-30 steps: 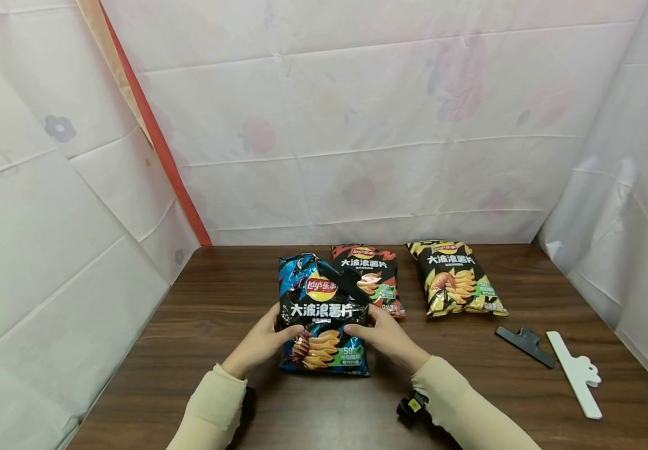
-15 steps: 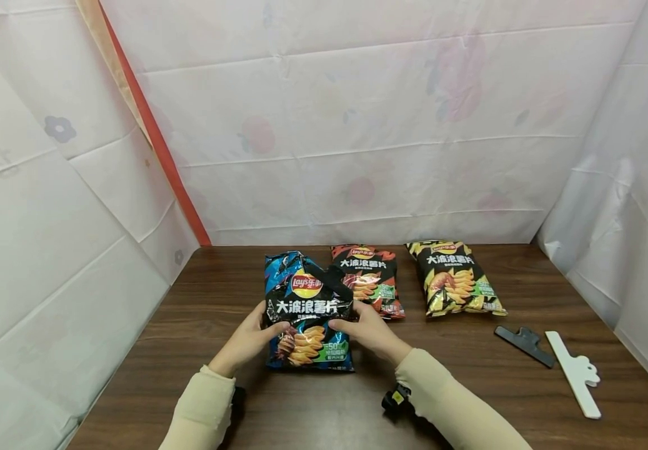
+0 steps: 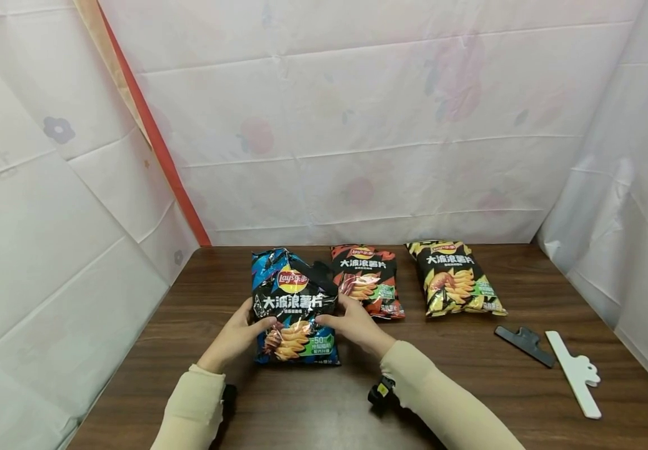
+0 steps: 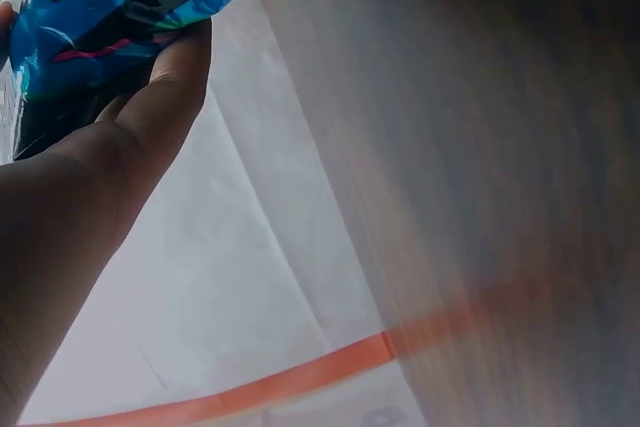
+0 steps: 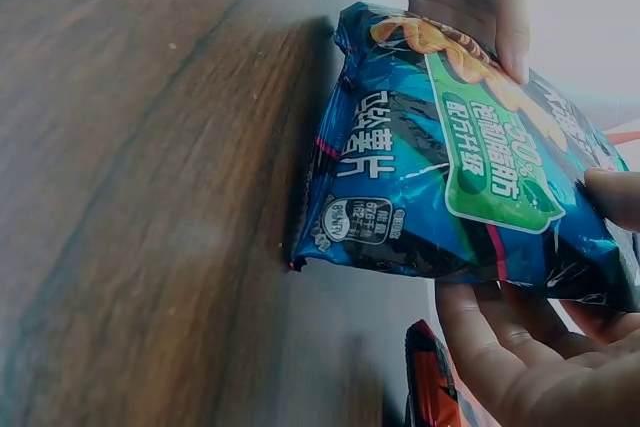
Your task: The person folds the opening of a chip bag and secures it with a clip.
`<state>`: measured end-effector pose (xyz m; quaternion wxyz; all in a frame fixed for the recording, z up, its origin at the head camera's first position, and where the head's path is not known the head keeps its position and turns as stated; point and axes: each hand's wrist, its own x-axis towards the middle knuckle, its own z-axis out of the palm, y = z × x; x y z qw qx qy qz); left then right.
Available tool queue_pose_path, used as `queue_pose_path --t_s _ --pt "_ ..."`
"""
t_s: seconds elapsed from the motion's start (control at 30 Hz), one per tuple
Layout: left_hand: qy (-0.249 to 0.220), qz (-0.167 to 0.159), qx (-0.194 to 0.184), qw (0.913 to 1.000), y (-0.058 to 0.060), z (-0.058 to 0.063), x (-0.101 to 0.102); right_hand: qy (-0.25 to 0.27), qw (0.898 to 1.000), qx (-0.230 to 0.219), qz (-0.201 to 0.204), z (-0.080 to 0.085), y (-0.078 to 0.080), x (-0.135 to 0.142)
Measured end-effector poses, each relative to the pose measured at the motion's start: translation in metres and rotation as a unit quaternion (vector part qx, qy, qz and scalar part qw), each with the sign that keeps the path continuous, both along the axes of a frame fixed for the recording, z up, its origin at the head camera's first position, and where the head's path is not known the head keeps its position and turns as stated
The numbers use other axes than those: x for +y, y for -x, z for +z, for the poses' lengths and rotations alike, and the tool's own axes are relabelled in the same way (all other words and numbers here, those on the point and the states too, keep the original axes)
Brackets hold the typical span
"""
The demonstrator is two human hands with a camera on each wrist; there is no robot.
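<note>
Both hands hold a blue and black bag of Lay's potato chips (image 3: 292, 303) by its sides, its printed front facing up toward the head camera. My left hand (image 3: 234, 337) grips the left side, thumb on the front and fingers behind. On the right side my right hand (image 3: 360, 328) does the same; the right wrist view shows its fingers (image 5: 500, 337) under the bag. A black clip (image 3: 321, 276) sits slantwise across the bag's upper right corner. In the right wrist view the bag's lower edge is close over the table.
A red chip bag (image 3: 368, 284) lies just right of the held bag, partly overlapped in the head view. Farther right lies a yellow chip bag (image 3: 455, 281). A black clip (image 3: 524, 345) and a white clip (image 3: 575, 374) rest on the wooden table (image 3: 312, 412) at right.
Both hands have carried the blue chip bag to the left and slightly toward the back. More of the red bag now shows. The other bags and the loose clips have stayed in place.
</note>
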<state>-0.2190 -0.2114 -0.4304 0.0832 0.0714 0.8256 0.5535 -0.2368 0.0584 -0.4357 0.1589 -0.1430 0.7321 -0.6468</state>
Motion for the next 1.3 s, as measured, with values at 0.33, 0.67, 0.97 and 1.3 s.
queue_pose_path --t_s 0.33,0.67,0.97,1.3 --pt "0.000 0.017 -0.002 0.9998 0.009 0.001 -0.007 -0.015 0.999 -0.013 -0.025 -0.005 0.012 -0.014" --pt "-0.004 0.031 -0.008 0.9995 0.015 0.003 -0.011 -0.023 0.998 -0.032 -0.052 -0.006 0.021 -0.023" --pt "0.004 0.062 -0.025 0.9978 0.025 0.001 -0.014 -0.020 0.998 -0.025 -0.059 -0.008 0.026 -0.032" --pt "-0.023 0.089 -0.046 0.9947 0.035 -0.001 -0.015 -0.031 0.997 -0.035 -0.064 -0.013 0.025 -0.038"
